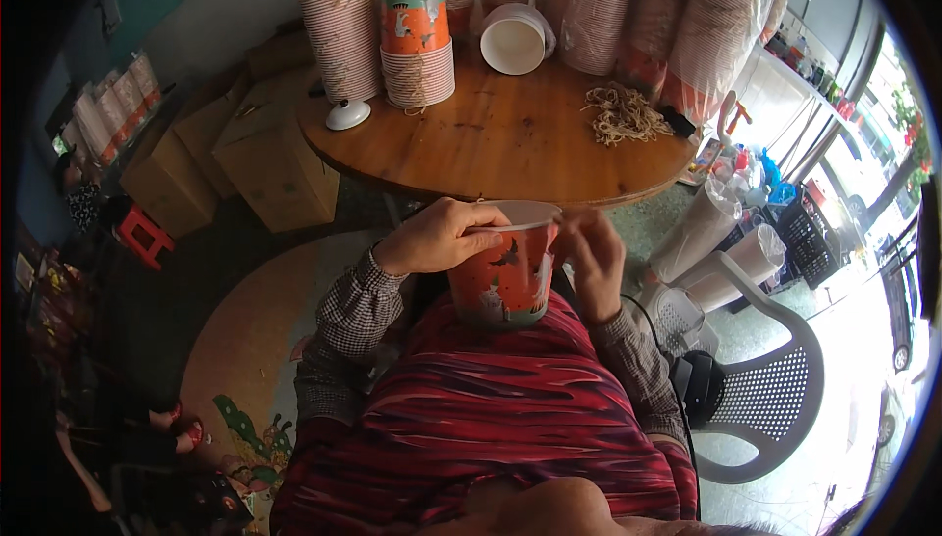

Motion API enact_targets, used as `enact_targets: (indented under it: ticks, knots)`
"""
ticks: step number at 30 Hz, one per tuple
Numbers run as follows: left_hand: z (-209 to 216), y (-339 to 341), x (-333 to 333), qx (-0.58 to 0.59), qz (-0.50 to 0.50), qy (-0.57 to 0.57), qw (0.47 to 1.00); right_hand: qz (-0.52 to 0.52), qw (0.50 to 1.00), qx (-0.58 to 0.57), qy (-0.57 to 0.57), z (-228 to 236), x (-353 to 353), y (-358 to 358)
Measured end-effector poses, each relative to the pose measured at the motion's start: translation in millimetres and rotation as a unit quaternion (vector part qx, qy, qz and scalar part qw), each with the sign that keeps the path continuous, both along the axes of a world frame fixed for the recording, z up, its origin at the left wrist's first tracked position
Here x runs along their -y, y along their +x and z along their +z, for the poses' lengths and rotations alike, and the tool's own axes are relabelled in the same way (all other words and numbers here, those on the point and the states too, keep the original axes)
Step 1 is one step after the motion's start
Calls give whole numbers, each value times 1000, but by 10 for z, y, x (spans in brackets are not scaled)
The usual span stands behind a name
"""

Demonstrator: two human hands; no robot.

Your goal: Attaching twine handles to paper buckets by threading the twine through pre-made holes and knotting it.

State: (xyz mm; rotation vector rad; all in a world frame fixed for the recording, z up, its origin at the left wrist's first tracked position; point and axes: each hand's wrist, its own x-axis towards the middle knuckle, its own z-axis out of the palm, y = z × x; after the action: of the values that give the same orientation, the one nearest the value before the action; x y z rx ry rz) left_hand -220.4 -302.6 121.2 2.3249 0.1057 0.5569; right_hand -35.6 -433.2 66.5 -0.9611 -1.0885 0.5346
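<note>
An orange paper bucket (491, 286) with printed figures and a teal band at its base stands upright in front of my body, its pale mouth facing up. My left hand (437, 237) grips the bucket's rim on the left, thumb on the outside and fingers over the edge. At the right side of the rim is my right hand (595, 259), its fingers bent close to the bucket wall. Motion smears those fingertips, so I cannot tell whether they pinch anything. The bucket's inside is mostly hidden.
A round wooden table (491, 138) stands ahead. On it are tall bucket stacks (339, 26), a shorter stack (417, 70), a tipped white bucket (513, 45), a white lid (347, 115) and a heap of string (628, 116). A grey plastic chair (770, 389) is at right, cardboard boxes (275, 163) at left.
</note>
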Motion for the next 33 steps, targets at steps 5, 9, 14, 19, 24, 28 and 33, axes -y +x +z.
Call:
enact_targets:
  ticks: [5,9,14,19,24,28,33]
  knots:
    - [-8,42,99,-6,42,12,999,-90,966,240,12,-34,136,-206]
    - [-18,86,171,5,54,14,998,-111,964,242,6,-68,160,-189]
    - [-64,112,220,48,70,80,993,-100,969,226,-3,-54,170,-185]
    - [-37,115,248,33,68,95,993,-110,967,231,0,-52,159,-175]
    - [-75,121,283,50,80,116,989,-111,967,228,-29,-31,172,-180]
    - [-87,133,308,38,94,130,986,-109,969,217,-49,-2,174,-193]
    - [-69,148,353,57,100,132,984,-100,963,250,-32,32,173,-210]
